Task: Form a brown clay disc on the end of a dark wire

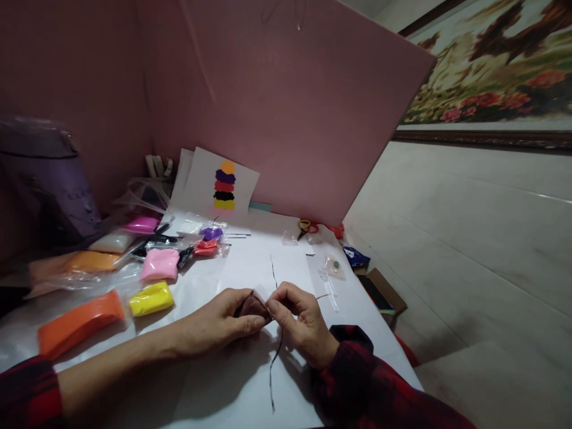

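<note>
My left hand (232,313) is closed around a small brown packet (252,305), its thumb along the near side. A pale, thin edge of wrapper shows at the packet's top. My right hand (301,316) pinches that packet's right edge between thumb and fingers. Below the hands, a thin black strand (271,375) lies on the white paper (241,393); another stretch of black strand (273,271) shows beyond them. Whether the two join is hidden by the hands. A thin brown stick (322,295) pokes out past my right hand.
Left lie clay packs: orange (83,322), yellow (152,298), pink (159,264), red (206,247) and purple (211,233). A card with coloured shapes (226,185) leans at the back. Scissors (307,227) and a small bag with a green piece (335,266) lie right.
</note>
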`<action>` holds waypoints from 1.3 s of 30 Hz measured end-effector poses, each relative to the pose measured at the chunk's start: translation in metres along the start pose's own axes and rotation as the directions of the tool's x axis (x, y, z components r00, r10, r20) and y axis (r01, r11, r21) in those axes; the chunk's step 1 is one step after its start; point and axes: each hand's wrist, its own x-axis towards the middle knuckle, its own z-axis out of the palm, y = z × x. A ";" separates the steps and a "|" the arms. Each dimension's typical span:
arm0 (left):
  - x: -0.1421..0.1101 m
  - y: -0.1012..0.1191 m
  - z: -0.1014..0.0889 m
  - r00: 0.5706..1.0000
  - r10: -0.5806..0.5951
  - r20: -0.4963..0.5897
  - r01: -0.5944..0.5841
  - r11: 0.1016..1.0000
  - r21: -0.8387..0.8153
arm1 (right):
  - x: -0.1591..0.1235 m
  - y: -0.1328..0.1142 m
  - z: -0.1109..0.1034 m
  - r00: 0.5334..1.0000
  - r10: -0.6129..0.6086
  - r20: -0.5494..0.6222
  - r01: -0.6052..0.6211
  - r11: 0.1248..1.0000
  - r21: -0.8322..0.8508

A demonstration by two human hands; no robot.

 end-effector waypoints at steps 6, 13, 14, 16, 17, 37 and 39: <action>-0.002 0.000 -0.001 0.999 0.007 0.050 -0.008 1.000 0.016 | -0.001 0.002 0.001 0.998 0.032 0.059 -0.033 0.999 0.013; -0.004 -0.001 -0.002 0.996 -0.015 0.088 0.010 0.998 0.061 | -0.001 0.001 0.001 0.998 0.015 0.065 -0.015 1.000 -0.010; -0.004 -0.001 -0.001 0.996 -0.016 0.086 0.009 0.997 0.082 | -0.002 0.000 0.002 0.998 0.001 0.061 0.000 1.000 -0.017; -0.005 -0.001 -0.001 0.996 -0.022 0.082 0.012 0.992 0.122 | -0.002 -0.001 0.002 0.998 -0.025 0.060 0.027 0.999 -0.026; -0.005 0.000 -0.001 0.996 -0.023 0.082 0.011 0.990 0.139 | -0.002 -0.001 0.003 0.998 -0.033 0.061 0.035 0.999 -0.028; -0.005 0.003 -0.001 0.996 -0.036 0.076 0.019 0.979 0.203 | -0.001 -0.004 0.003 0.993 0.087 0.082 -0.092 0.994 0.058; -0.005 0.002 -0.001 0.997 -0.042 0.069 0.027 0.979 0.203 | 0.000 -0.005 0.003 0.994 0.083 0.076 -0.087 0.995 0.045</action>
